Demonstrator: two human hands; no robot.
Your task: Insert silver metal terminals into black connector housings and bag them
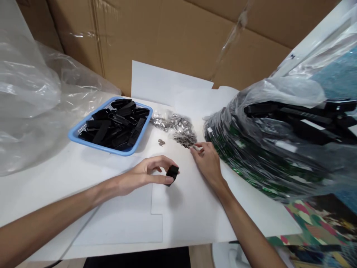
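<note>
Between the thumb and fingers of my left hand (152, 172) is a small black plastic piece (172, 172), held just above the white table. My right hand (205, 158) reaches to the near edge of a heap of small shiny metal parts (184, 134), which spill from a clear plastic bag. Its thumb and fingertips are pinched together there; whatever they hold is too small to make out. A few loose metal bits (161, 142) lie apart on the table, left of the heap.
A blue basket (73, 136) full of black plastic pieces stands at the left. On the right bulges a large clear bag (259, 149) of dark strip-like packs. Clear plastic sheeting (25, 100) hangs at far left. Cardboard (167, 41) walls off the back.
</note>
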